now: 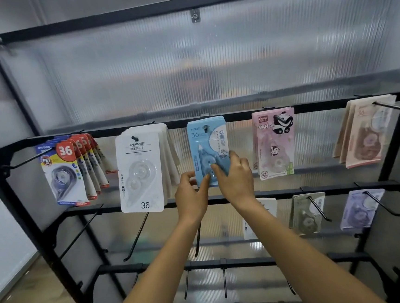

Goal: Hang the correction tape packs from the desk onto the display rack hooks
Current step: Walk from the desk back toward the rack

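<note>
- Head view: the light-blue carded correction tape pack (208,148) is found on the middle hook (206,127) of the black metal display rack (222,199), its hang hole already over the hook.
- Step judged: seating the pack. It is best pushed squarely back along the hook and levelled against the packs behind.
- Left hand (192,195): lower left edge of the pack is pinched, fingers narrowly curled.
- Right hand (235,179): fingers laid nearly straight on the blister, pressing; nothing gripped.
- White packs (140,173) and pink panda packs (274,144) hang alongside.
</note>
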Tool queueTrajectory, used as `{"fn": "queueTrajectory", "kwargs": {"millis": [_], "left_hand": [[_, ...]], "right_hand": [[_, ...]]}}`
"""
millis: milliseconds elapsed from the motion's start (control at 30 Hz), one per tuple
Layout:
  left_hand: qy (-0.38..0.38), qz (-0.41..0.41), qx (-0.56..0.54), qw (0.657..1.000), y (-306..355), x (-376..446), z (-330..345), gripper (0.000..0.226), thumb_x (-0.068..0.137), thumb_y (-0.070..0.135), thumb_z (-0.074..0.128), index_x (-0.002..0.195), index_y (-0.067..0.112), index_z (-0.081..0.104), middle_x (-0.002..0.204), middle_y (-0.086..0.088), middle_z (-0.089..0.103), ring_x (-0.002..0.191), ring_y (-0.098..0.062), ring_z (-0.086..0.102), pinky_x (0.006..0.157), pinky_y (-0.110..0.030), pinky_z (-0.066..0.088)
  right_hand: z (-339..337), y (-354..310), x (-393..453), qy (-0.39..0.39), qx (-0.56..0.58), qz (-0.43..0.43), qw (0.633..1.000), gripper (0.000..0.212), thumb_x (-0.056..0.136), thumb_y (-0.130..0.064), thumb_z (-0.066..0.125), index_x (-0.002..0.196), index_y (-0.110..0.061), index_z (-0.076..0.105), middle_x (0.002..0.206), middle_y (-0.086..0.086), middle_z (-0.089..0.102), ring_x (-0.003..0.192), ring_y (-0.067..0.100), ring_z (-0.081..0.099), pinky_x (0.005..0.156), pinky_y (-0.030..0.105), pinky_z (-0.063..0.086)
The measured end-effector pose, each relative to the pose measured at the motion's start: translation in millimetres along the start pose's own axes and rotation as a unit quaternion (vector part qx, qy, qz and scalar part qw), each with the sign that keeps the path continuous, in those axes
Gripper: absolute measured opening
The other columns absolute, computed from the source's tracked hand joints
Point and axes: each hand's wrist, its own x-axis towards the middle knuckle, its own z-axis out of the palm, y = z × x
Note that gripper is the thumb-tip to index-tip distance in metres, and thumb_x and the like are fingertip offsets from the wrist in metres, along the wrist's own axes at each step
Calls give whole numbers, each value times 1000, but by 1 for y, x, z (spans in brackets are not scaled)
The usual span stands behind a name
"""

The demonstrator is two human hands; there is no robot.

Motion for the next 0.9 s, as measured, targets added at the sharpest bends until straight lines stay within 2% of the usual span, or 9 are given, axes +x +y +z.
{"fn": "queueTrajectory", "kwargs": {"millis": [133,233,367,467,567,633,733,833,900], "left_hand": [[29,-2,47,998,-8,-16,2,40,89,38,65,118,18,47,112,-2,60,89,-9,63,81,-35,54],[35,-22,77,996,-16,-36,2,45,89,35,64,126,15,45,110,1,61,86,-2,60,75,-23,47],[23,7,153,988,-24,-66,-15,24,92,26,60,113,20,51,111,1,62,91,-5,60,81,-26,51],[-8,19,245,969,-33,-88,-44,23,93,17,53,115,14,57,112,-4,63,99,-16,61,87,-36,51],[8,11,332,943,-44,-110,-88,28,92,12,50,119,14,59,115,-6,61,103,-20,58,80,-21,40],[36,3,372,927,-50,-128,-125,29,89,9,52,117,12,61,113,-7,62,104,-22,56,73,-17,31],[71,-27,401,913,-57,-160,-192,30,88,7,52,116,11,61,113,-10,61,108,-24,54,88,-28,39],[111,-58,431,894,-67,-203,-267,30,93,15,51,122,17,58,119,-3,59,112,-18,52,91,-25,38],[138,-86,453,876,-74,-236,-319,33,95,19,50,127,19,55,124,-1,59,116,-18,52,96,-27,38]], "right_hand": [[-6,15,-19,20,-5,5,1000,61,89,-45,58,135,-8,38,125,10,46,113,23,45,86,31,42],[-8,21,-39,34,25,-14,999,46,90,-33,60,126,-10,45,120,6,50,109,18,46,83,24,38],[5,18,-73,-72,76,-85,991,23,92,-17,58,113,-9,60,106,4,61,98,18,58,82,25,44],[24,8,-104,-142,77,-125,979,18,91,-11,57,107,-10,66,101,4,66,95,17,59,83,23,41],[47,-9,-135,-206,73,-145,965,21,91,-10,55,109,-11,66,104,3,67,97,18,59,87,28,44],[65,-26,-161,-257,86,-157,950,24,91,-9,55,112,-14,66,106,2,68,97,16,60,87,28,46],[96,-58,-206,-322,97,-194,922,25,90,-9,57,111,-16,67,105,0,68,97,15,61,82,19,42],[131,-97,-260,-371,84,-240,893,26,90,-9,57,112,-16,68,108,1,68,100,17,60,78,12,33],[156,-125,-303,-400,84,-254,877,29,89,-9,56,116,-15,66,115,2,67,105,18,60,82,13,35]]}}
